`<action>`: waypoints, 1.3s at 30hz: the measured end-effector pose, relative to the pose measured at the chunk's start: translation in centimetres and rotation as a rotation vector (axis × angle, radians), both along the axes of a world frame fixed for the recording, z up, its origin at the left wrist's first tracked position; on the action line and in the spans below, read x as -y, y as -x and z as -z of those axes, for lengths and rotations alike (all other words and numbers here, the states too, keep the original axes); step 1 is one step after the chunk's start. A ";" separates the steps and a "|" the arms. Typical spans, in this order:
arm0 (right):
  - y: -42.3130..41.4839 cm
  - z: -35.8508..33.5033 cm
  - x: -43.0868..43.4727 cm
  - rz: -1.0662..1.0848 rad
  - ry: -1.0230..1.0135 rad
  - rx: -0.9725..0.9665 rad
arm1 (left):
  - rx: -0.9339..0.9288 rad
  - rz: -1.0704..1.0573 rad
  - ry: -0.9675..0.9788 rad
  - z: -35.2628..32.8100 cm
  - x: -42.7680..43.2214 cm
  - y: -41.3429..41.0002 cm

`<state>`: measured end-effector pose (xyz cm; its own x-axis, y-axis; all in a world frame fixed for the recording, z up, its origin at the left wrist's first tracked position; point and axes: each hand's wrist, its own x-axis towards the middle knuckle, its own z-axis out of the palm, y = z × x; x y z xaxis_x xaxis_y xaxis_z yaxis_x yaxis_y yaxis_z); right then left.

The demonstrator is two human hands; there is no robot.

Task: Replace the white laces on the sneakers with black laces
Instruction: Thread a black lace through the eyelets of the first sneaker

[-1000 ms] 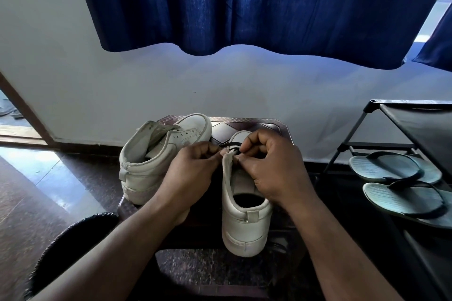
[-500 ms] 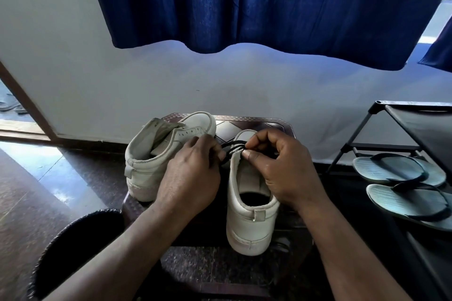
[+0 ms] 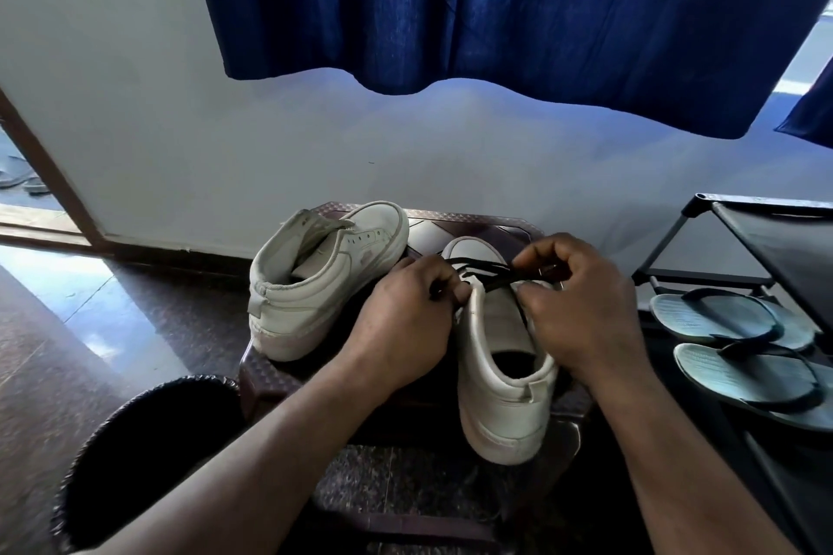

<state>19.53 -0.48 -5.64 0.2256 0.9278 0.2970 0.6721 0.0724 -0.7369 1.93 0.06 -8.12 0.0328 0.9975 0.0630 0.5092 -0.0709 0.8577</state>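
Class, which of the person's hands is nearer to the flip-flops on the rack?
The right hand, pinching the black lace on the sneaker's rack side, next to the flip-flops. The left hand pinches the lace on the sneaker's far side.

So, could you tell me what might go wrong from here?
The left hand and right hand pinch the black lace over the nearer sneaker, whose heel seems to overhang the near edge of the stool; a tug could pull it off. The strands cross loosely near the toe, so they might twist or end uneven.
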 end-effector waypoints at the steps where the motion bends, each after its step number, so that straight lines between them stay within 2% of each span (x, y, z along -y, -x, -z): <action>1: -0.1 0.0 0.0 0.023 0.009 -0.015 | 0.011 0.000 0.021 -0.1 0.0 0.0; 4: -0.2 0.1 0.2 0.068 0.016 -0.020 | -0.066 -0.012 0.058 -0.6 0.1 0.7; 8: -0.2 0.5 0.2 0.091 0.021 0.005 | -0.474 0.024 0.103 -1.3 0.9 2.5; 10: -0.3 0.6 0.3 0.075 0.024 -0.016 | -0.560 0.002 0.069 -1.3 1.2 3.0; 12: -0.2 0.7 0.4 0.050 0.034 -0.047 | -0.520 0.014 -0.036 -1.2 1.2 3.0; 14: -0.2 0.7 0.4 0.032 0.043 -0.079 | -0.393 0.050 -0.114 -1.1 0.9 2.4; 17: -0.4 0.6 0.3 0.016 0.059 -0.102 | -0.168 0.052 -0.083 -1.1 0.3 1.2; 22: -0.4 0.8 0.7 -0.022 0.084 -0.108 | -0.106 0.050 -0.059 -0.7 -0.2 0.0; 24: -0.2 0.9 0.8 0.022 0.062 -0.117 | -0.200 0.039 -0.020 -1.1 -0.2 0.3; 28: 0.2 0.8 0.9 0.065 0.034 -0.174 | -0.651 0.057 0.072 -1.5 0.7 2.0; 30: 0.3 0.8 0.9 0.041 0.059 -0.189 | -0.701 0.075 0.105 -1.2 1.1 2.7; 32: 0.2 0.8 0.8 0.009 0.074 -0.187 | -0.623 0.080 0.014 -1.2 1.2 2.8; 34: 0.2 1.0 0.7 -0.004 0.073 -0.184 | -0.402 0.047 -0.071 -1.2 0.8 2.6; 36: 0.2 1.1 0.7 -0.006 0.072 -0.181 | -0.189 0.055 -0.059 -1.1 0.4 2.1; 39: 0.2 1.3 0.7 -0.014 0.064 -0.182 | -0.108 0.084 -0.027 -0.7 0.1 1.1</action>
